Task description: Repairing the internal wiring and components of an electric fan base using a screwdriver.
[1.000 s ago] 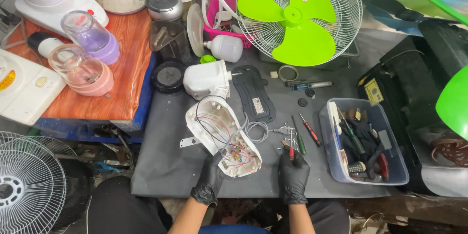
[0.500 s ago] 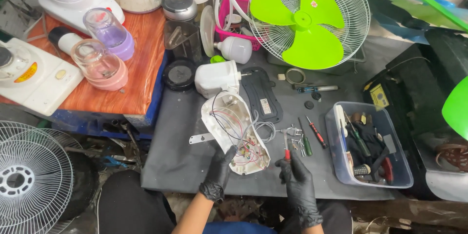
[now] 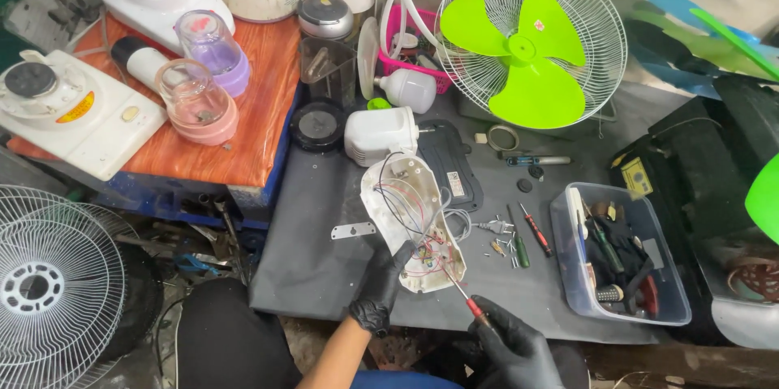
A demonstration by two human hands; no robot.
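White plastic fan housing (image 3: 410, 219), opened to show thin coloured wires, lies near the front of the grey worktop (image 3: 316, 219). Left hand (image 3: 379, 290) in a black glove grips its near edge; right hand (image 3: 513, 347) is closed on a red-handled screwdriver (image 3: 466, 300), tip among the wires. A slip could nick or tear a wire.

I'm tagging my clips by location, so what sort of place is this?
Probably a small appliance repair bench: an opened white fan housing with bare wiring, a green-bladed fan, and a clear bin of hand tools.
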